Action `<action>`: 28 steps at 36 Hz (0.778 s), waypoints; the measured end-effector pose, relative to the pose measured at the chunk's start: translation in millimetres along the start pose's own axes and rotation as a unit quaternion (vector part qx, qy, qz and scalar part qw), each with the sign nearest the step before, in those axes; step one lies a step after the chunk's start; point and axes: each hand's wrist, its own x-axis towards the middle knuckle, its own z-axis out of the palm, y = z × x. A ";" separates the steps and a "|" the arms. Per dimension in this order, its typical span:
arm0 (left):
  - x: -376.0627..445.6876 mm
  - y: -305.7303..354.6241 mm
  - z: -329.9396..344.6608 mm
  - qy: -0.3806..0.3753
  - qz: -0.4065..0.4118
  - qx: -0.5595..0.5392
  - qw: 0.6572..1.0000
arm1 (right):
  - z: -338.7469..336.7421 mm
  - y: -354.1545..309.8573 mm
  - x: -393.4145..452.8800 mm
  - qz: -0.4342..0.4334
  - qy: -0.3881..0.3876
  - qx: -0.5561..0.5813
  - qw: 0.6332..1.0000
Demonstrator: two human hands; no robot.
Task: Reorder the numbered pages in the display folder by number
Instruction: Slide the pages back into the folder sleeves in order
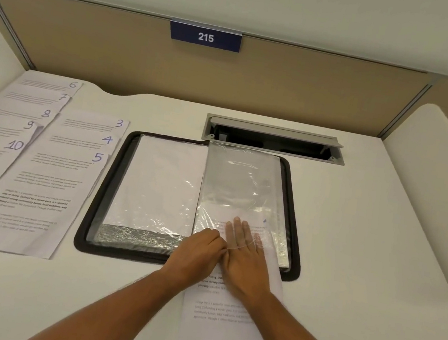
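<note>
A person is feeding a white printed page [228, 314] into the clear plastic sleeve [241, 183] on the right side of the open black-edged display folder [292, 179] lying mid-desk; the left hand [197, 248] is pinching the sleeve's mouth; the right hand [245, 256], fingers flat, is pressing the page inward; keeping the mouth lifted and the page square should prevent snagging; numbered loose sheets [55, 175] are waiting at left.

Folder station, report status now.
Left hand pinches sleeve edge. Right hand slides page in, half inserted. Pages 3-10 wait left. Nothing blocking.
</note>
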 end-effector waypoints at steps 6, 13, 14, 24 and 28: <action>3.7 -1.9 -2.2 0.005 -0.001 0.002 1.000 | -6.2 5.7 8.3 -0.024 -0.011 0.010 1.000; 3.8 -2.5 0.9 -0.012 -0.025 0.010 1.000 | -2.3 22.8 -22.1 -0.035 0.029 -0.020 0.999; 3.8 -1.9 1.1 -0.016 -0.025 0.011 0.999 | -2.2 24.6 -25.8 -0.041 0.028 -0.026 0.998; 4.9 1.4 -3.8 -0.009 0.003 0.010 1.000 | -13.7 20.7 -20.8 -0.074 -0.020 -0.052 0.996; 5.6 -0.1 -2.3 -0.004 0.010 0.015 1.000 | -14.1 20.1 -19.2 -0.054 -0.010 -0.049 0.997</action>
